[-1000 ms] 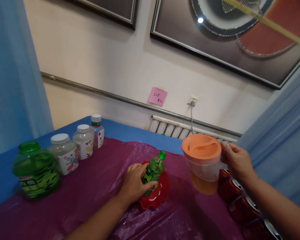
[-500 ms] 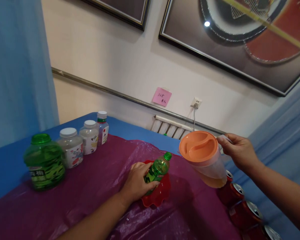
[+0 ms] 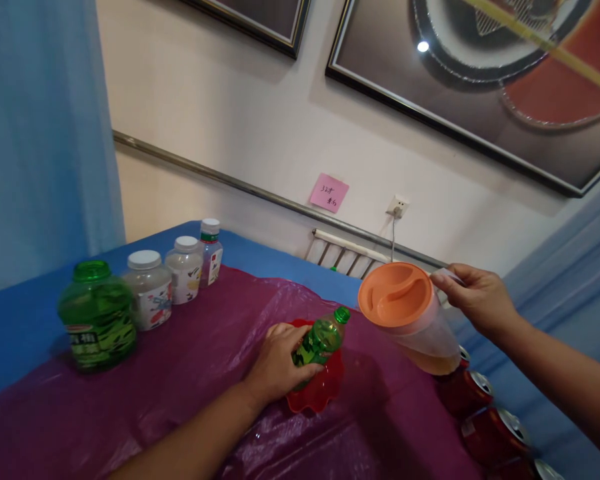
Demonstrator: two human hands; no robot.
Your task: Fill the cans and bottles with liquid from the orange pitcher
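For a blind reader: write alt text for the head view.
The right hand tilts an orange-lidded pitcher toward a green bottle that the left hand grips in a red bowl. Jars line the purple-covered table.

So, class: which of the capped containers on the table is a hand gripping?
The small green bottle, tilted in the red dish under the left hand; the other four stand untouched at the left.

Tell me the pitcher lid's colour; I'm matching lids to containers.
Orange: the pitcher lid, on the pitcher held by the right hand, shows best in the head view.
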